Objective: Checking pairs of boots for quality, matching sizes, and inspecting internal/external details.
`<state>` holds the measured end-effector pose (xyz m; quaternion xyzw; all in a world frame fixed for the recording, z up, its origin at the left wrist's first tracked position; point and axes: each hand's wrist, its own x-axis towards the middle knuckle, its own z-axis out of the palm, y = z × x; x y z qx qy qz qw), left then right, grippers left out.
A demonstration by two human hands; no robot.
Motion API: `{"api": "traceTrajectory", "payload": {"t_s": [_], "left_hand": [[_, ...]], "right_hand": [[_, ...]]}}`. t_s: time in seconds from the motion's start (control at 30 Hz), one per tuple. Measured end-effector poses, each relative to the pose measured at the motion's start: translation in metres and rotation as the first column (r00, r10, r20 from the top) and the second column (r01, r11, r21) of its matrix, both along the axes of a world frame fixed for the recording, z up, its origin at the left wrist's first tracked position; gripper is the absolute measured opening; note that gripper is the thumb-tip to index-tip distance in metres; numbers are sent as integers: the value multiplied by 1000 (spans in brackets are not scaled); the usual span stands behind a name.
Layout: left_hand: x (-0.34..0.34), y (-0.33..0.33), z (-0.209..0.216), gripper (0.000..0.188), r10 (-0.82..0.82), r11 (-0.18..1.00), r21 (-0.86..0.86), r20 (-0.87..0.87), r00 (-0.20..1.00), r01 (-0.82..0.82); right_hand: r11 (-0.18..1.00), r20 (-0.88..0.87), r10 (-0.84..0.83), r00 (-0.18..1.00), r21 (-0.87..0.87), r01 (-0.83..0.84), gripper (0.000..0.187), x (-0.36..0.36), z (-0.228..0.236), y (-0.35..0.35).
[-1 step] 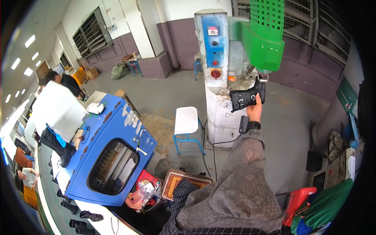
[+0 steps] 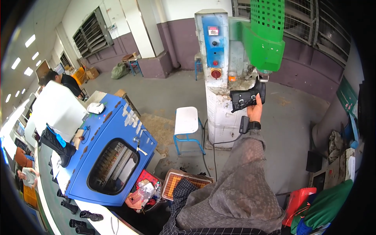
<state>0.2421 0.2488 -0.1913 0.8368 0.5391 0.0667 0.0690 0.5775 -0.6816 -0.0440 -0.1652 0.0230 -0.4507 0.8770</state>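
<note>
My right hand [image 2: 255,110] is closed around a short black boot [image 2: 243,99] with buckled straps, its thumb showing on the near side and the other fingers mostly hidden. The boot lies roughly sideways, shaft to the left. Its toe end points up, close beneath the metal fitting [image 2: 264,78] under the green machine head [image 2: 267,51]; I cannot tell whether they touch. A dark strap and a small black device [image 2: 244,124] sit at my right wrist, below a grey sleeve. My left hand is out of view.
The machine's blue control panel [image 2: 213,47] stands left of the boot. Further left are a white-topped stool [image 2: 186,120], a blue cabinet [image 2: 82,156] with a tall black boot [image 2: 57,145] on it, and an orange-and-white basket [image 2: 168,184]. A cable [image 2: 214,160] trails past the machine's base. People work far left.
</note>
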Motion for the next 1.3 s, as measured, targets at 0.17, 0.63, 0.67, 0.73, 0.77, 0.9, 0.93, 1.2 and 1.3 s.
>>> {"api": "traceTrajectory", "payload": {"t_s": [0.17, 0.63, 0.67, 0.73, 0.77, 0.9, 0.93, 1.2, 1.3], "left_hand": [[5, 2, 1, 59, 17, 1000, -12, 24, 1000, -16], [-1, -5, -8, 58, 105, 992, -78, 84, 991, -99], [0, -5, -8, 57, 110, 991, -83, 88, 990, -102], [2, -6, -9, 57, 117, 990, -91, 98, 988, -109], [4, -6, -10, 57, 119, 989, -96, 101, 988, -109], [14, -8, -10, 56, 121, 988, -111, 114, 986, -108], [16, -8, -9, 56, 121, 988, -114, 117, 986, -107], [33, -5, -5, 55, 127, 985, -132, 140, 982, -108], [41, -5, -4, 55, 127, 984, -139, 150, 980, -107]], "right_hand": [[998, -15, -34, 999, -45, 33, 26, 1, -2, -2], [998, -7, 41, 999, 49, -41, 16, -6, 9, 4], [998, -6, 44, 999, 47, -44, 16, -6, 10, 6], [998, -33, 22, 999, 61, -20, 16, -8, 14, 10], [998, -33, 22, 999, 58, -20, 16, -8, 14, 9], [999, -21, 18, 1000, 32, -17, 17, -8, 10, 5], [999, -17, 22, 1000, 27, -22, 17, -7, 10, 4], [999, -32, 18, 999, 45, -16, 18, -6, 9, 3], [999, -39, 13, 999, 43, -11, 18, -8, 7, 0]]}}
